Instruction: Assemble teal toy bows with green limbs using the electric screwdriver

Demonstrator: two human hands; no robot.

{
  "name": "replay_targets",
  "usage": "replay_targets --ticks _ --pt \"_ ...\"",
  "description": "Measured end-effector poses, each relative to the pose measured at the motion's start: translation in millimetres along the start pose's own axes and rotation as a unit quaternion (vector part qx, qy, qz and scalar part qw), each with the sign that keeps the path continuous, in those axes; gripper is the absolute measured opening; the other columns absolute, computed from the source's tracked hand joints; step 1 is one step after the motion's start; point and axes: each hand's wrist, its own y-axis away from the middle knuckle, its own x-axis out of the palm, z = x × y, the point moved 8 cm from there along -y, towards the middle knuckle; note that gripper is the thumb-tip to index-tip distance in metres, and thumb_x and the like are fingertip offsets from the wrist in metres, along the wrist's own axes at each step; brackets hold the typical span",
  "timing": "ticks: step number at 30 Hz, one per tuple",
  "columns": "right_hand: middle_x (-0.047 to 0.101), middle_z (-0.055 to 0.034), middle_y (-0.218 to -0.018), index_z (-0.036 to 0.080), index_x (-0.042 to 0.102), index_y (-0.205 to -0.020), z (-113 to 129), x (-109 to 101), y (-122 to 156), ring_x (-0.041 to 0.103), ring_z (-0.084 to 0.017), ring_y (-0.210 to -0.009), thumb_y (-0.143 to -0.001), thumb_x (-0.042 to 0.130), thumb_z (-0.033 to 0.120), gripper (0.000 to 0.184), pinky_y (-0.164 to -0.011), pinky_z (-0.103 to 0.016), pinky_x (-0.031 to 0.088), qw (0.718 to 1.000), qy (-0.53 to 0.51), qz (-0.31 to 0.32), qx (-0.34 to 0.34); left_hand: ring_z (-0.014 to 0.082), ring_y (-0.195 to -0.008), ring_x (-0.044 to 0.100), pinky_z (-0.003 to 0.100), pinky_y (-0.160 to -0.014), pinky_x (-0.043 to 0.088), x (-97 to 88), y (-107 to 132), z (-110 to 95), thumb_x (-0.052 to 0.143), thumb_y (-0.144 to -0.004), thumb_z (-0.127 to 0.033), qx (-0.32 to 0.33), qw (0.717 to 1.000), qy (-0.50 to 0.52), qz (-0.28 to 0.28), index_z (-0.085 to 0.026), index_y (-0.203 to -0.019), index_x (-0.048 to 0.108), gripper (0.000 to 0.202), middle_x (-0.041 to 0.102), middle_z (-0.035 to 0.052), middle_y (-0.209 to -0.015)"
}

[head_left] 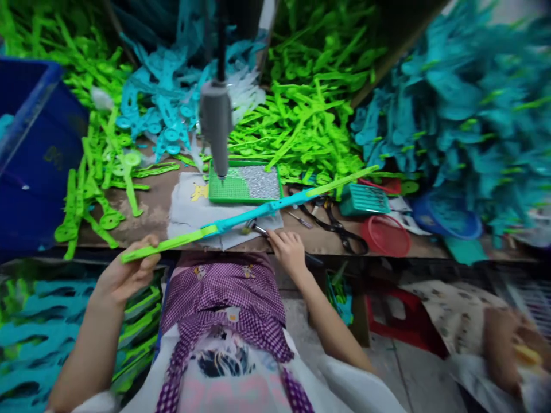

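Observation:
My left hand (133, 267) is closed round the lime-green end of a long jointed plastic strip (253, 213). This strip has a light-blue middle and a green arm at each end, and it slants up to the right above the bench. My right hand (289, 250) rests at the bench's front edge, its fingers closed on a tool with a metal shaft (260, 230); the tool's kind is unclear. Behind the strip, a green tray (245, 201) holds small silvery metal pieces on a grey cloth (185, 215). A grey power screwdriver (216, 123) hangs point-down over the tray.
Heaps of green parts (297, 126) and blue parts (167, 86) cover the back. A blue bin (38, 126) stands left. Black scissors (344, 235), a teal basket (365, 199) and a red dish (386, 236) lie right. Another person's arm (501, 344) shows at lower right.

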Motion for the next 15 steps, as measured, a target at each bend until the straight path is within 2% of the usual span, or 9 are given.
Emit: replay_targets --ticks 2,4,7,9,11,13,15 --pt "0.066 -0.0117 -0.108 0.021 0.064 -0.121 -4.6 -1.8 -2.2 0.055 -0.022 -0.100 -0.097 0.042 0.035 0.036 -0.087 -0.035 0.038 1.000 -0.016 -0.014 0.023 0.0023 -0.027 0.023 0.014 -0.025 0.016 1.9 2.9 2.3 0.074 -0.065 -0.045 -0.018 1.000 0.016 -0.007 -0.025 -0.074 0.059 0.027 0.038 -0.0064 -0.042" --pt "0.063 -0.0136 -0.117 0.020 0.062 -0.124 -11.8 -5.1 -1.8 0.055 -0.024 -0.107 -0.095 0.046 0.038 0.038 -0.091 -0.039 0.039 0.998 -0.043 -0.016 0.051 0.0024 -0.026 0.029 0.012 -0.025 0.023 8.6 6.8 -0.3 0.076 -0.065 -0.036 -0.019 0.999 0.025 0.007 -0.024 -0.077 0.060 0.023 0.042 -0.0075 -0.043" --pt "0.065 -0.0136 -0.115 0.020 0.062 -0.122 -20.2 -18.0 -3.9 0.057 -0.027 -0.108 -0.093 0.050 0.040 0.038 -0.094 -0.046 0.040 0.992 -0.105 0.006 0.071 0.0026 -0.025 0.032 0.011 -0.025 0.027 18.1 10.6 -6.4 0.078 -0.067 -0.029 -0.011 0.999 0.040 0.033 -0.023 -0.078 0.060 0.022 0.045 -0.0081 -0.043" --pt "0.069 -0.0111 -0.108 0.022 0.065 -0.117 -23.5 -36.9 -14.2 0.061 -0.027 -0.102 -0.093 0.050 0.040 0.034 -0.092 -0.047 0.042 0.980 -0.179 0.003 0.081 0.0027 -0.024 0.031 0.010 -0.024 0.025 18.3 10.5 -9.3 0.075 -0.070 -0.029 -0.011 0.999 0.043 0.032 -0.023 -0.077 0.059 0.019 0.045 -0.0077 -0.042" --pt "0.071 -0.0075 -0.100 0.023 0.068 -0.110 -27.4 -65.1 -34.3 0.064 -0.023 -0.095 -0.093 0.050 0.040 0.030 -0.088 -0.044 0.047 0.952 -0.280 -0.050 0.111 0.0029 -0.024 0.032 0.010 -0.025 0.027 15.8 8.8 -11.1 0.072 -0.072 -0.028 -0.015 0.999 0.036 0.026 -0.022 -0.075 0.058 0.016 0.046 -0.0070 -0.041" --pt "0.072 -0.0046 -0.097 0.023 0.069 -0.104 -31.8 -95.0 -59.0 0.066 -0.020 -0.090 -0.093 0.050 0.040 0.028 -0.084 -0.038 0.051 0.900 -0.379 -0.150 0.154 0.0033 -0.024 0.034 0.011 -0.026 0.029 13.5 6.9 -12.0 0.071 -0.071 -0.026 -0.024 0.999 0.027 0.018 -0.022 -0.073 0.058 0.014 0.046 -0.0071 -0.040" --pt "0.072 -0.0033 -0.097 0.023 0.069 -0.102 -31.7 -115.3 -82.0 0.066 -0.017 -0.087 -0.093 0.049 0.040 0.028 -0.081 -0.034 0.053 0.843 -0.450 -0.238 0.173 0.0036 -0.024 0.035 0.011 -0.027 0.030 12.2 5.6 -11.9 0.071 -0.069 -0.027 -0.034 0.999 0.021 0.004 -0.023 -0.072 0.057 0.015 0.045 -0.0077 -0.039"
